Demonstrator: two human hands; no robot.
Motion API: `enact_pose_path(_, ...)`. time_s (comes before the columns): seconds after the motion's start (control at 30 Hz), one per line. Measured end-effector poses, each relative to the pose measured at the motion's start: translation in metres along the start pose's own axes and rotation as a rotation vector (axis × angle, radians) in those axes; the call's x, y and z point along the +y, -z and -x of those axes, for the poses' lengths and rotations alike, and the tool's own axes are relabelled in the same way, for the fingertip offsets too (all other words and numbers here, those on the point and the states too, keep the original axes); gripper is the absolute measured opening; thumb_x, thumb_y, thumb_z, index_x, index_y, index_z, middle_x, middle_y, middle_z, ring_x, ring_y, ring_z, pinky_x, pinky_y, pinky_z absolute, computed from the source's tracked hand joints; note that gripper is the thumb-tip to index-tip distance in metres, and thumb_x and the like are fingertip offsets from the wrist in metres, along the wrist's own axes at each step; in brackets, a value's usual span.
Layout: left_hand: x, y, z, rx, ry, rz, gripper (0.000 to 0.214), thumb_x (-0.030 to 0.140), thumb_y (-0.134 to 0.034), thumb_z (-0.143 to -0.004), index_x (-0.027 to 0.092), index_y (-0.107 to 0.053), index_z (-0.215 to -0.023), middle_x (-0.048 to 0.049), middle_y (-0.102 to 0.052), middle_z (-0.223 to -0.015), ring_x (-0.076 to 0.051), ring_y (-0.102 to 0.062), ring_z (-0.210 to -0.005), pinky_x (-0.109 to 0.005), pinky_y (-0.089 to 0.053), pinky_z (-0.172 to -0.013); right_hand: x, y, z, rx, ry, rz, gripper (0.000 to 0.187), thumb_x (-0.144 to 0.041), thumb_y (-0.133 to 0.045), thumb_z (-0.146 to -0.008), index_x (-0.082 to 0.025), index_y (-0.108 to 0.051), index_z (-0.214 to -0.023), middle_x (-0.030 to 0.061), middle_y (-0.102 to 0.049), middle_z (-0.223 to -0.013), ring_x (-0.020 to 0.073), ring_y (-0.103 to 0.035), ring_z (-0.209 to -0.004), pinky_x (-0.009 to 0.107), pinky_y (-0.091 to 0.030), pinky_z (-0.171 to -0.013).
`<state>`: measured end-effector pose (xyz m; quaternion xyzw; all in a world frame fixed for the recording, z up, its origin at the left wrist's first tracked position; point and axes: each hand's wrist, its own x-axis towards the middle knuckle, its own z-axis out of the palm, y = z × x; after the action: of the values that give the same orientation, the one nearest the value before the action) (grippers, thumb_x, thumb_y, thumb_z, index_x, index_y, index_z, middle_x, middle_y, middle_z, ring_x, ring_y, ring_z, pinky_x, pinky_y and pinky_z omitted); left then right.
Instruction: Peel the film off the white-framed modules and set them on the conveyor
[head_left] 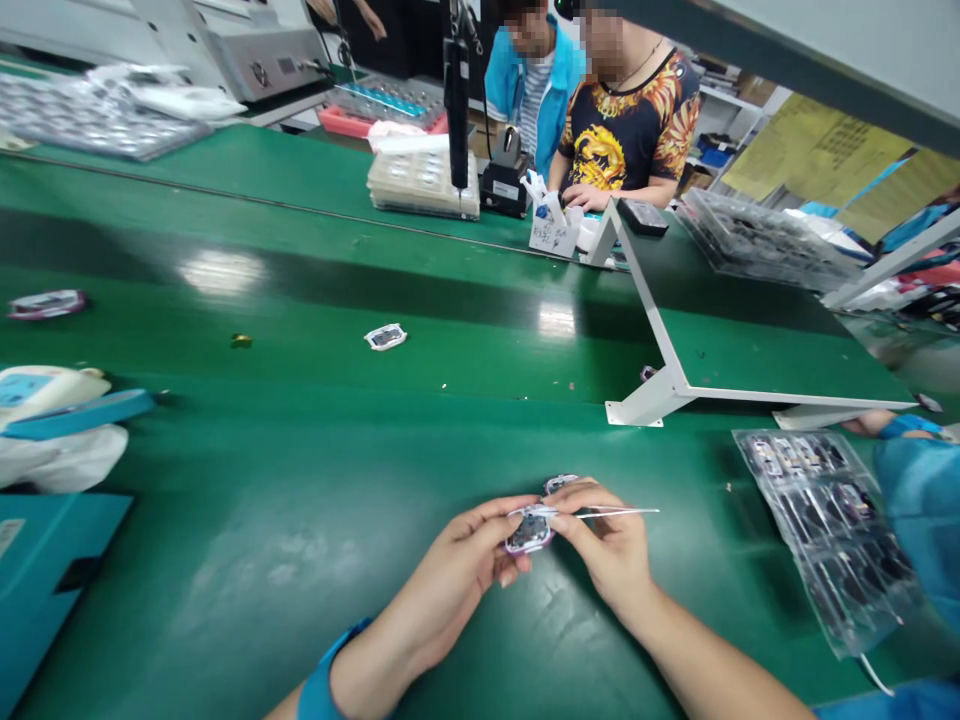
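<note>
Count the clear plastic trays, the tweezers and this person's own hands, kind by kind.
Clear plastic trays: 3
Hands: 2
Tweezers: 1
Total: 6

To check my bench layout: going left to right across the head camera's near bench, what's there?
Flat teal board → bare left hand → bare right hand → clear plastic blister tray holding dark parts

Two hands (457,570), one pair of tweezers (616,512), two people (630,130)
</note>
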<state>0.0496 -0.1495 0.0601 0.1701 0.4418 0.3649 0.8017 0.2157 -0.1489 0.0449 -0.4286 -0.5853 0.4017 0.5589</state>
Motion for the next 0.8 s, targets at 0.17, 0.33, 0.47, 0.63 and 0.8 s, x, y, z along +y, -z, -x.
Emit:
enact_pose_path(0.17,0.000,0.000,-0.001,-0.022,-0.033,-0.024,0.041,0.039,-0.084,-0.065,0.014,-0.074,-0.096,-0.0026,-0.068,-0.078,-0.009,-0.053,-0.058,-0.020,-0.036,-0.051,-0.002,0.001,-0.002,-0.039,0.027,-0.019,0.001,-0.029,-0.074,-0.083,-0.028,-0.074,-0.084,0.0018,-0.077,-0.081,0.0218,-0.070,-0.080,0.040,-0.053,-0.083)
enact_pose_path(0.33,-0.001,0.000,-0.003,0.012,-0.119,-0.181,0.039,0.039,-0.081,-0.068,0.015,-0.069,-0.097,-0.0008,-0.067,-0.074,-0.010,-0.053,-0.059,-0.021,-0.038,-0.052,-0.003,0.003,-0.003,-0.020,-0.075,-0.115,0.005,-0.029,-0.075,-0.082,-0.026,-0.073,-0.085,0.0028,-0.076,-0.082,0.0210,-0.070,-0.081,0.037,-0.054,-0.081)
enact_pose_path(0.47,-0.003,0.003,-0.005,0.035,-0.211,-0.341,0.037,0.036,-0.078,-0.068,0.015,-0.068,-0.097,0.0011,-0.065,-0.066,-0.012,-0.055,-0.058,-0.021,-0.037,-0.051,-0.001,0.004,-0.003,0.050,-0.194,-0.193,0.005,-0.026,-0.077,-0.078,-0.025,-0.073,-0.081,0.0010,-0.072,-0.081,0.0178,-0.068,-0.082,0.028,-0.054,-0.077)
enact_pose_path(0.63,-0.008,0.004,-0.006,-0.009,-0.313,-0.398,0.028,0.030,-0.075,-0.070,0.016,-0.068,-0.092,0.0013,-0.064,-0.067,-0.013,-0.055,-0.060,-0.022,-0.040,-0.055,0.000,0.004,-0.002,0.036,-0.277,-0.202,0.006,-0.024,-0.079,-0.075,-0.025,-0.074,-0.078,0.0000,-0.069,-0.078,0.0162,-0.065,-0.082,0.025,-0.051,-0.076)
enact_pose_path(0.8,-0.012,0.006,-0.008,-0.032,-0.358,-0.441,0.026,0.029,-0.071,-0.073,0.016,-0.067,-0.095,-0.0026,-0.068,-0.079,-0.016,-0.058,-0.071,-0.026,-0.045,-0.065,0.001,0.003,-0.002,0.041,-0.328,-0.224,0.007,-0.026,-0.080,-0.072,-0.024,-0.074,-0.074,0.0000,-0.069,-0.074,0.0164,-0.064,-0.077,0.026,-0.051,-0.073)
